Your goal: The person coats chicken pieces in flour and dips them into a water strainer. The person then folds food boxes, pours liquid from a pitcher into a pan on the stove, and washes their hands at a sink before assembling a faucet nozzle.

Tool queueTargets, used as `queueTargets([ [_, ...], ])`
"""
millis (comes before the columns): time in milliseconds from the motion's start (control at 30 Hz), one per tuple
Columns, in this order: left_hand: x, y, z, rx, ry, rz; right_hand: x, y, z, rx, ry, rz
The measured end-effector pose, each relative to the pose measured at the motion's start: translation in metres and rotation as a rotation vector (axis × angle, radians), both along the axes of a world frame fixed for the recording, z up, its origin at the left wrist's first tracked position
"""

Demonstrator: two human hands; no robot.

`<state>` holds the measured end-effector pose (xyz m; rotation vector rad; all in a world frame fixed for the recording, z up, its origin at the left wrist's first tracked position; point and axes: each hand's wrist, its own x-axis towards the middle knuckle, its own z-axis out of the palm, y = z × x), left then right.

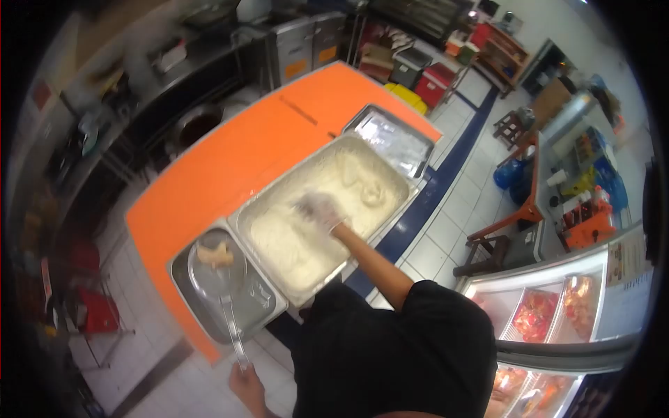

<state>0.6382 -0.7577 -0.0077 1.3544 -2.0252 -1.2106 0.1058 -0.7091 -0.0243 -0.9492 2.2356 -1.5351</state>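
Well, hands (pixel 322 213): pale powder (pixel 275 240), metal handle (pixel 233 330)

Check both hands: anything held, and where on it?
Left hand: skimmer, by the end of its handle. Right hand: blurred in the tray of pale powder; can't tell if it holds anything.

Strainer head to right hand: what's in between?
Between strainer and gloved right hand: edge of the small steel pan, rim of the large tray, then pale powder in that tray. Head view shows it; hand blurred.
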Motion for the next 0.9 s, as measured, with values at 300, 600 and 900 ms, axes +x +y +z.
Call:
queueTargets([
  [300,-0.104,-0.002,0.103,-0.476,-0.261,-0.176,-0.019,0.065,0.003,-0.22,-0.737,-0.267],
  [600,-0.123,0.005,0.114,-0.671,-0.559,-0.282,-0.027,0.079,-0.008,0.232,0.426,-0.04],
  [900,-0.122,0.019,0.104,-0.533,-0.3,-0.103,-0.034,0.078,-0.026,0.831,0.427,0.398],
])
